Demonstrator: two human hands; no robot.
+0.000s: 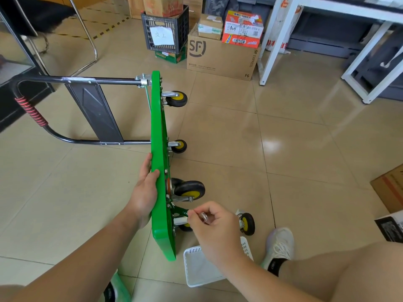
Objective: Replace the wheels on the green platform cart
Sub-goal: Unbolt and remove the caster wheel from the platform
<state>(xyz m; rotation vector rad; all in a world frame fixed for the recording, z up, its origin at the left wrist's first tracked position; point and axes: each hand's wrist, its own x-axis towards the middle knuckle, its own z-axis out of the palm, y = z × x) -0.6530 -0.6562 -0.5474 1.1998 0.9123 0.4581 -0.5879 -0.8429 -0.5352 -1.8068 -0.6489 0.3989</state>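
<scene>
The green platform cart (158, 136) stands on its side edge on the tiled floor, its black handle (72, 110) lying off to the left. Three black-and-yellow wheels (177, 98) (179, 146) (190, 190) stick out to the right of the deck. My left hand (145, 192) grips the deck's upper edge. My right hand (214, 225) pinches a small metal part at the near wheel mount (180, 216), where a fourth wheel is mostly hidden behind it. A loose wheel (247, 223) lies on the floor just right of that hand.
A white plastic basket (196, 267) sits on the floor below my right hand, next to my shoe (279, 245). Cardboard boxes (222, 55) and a black crate (165, 31) stand at the back. White table legs (274, 49) rise at the right; a chair frame at the left.
</scene>
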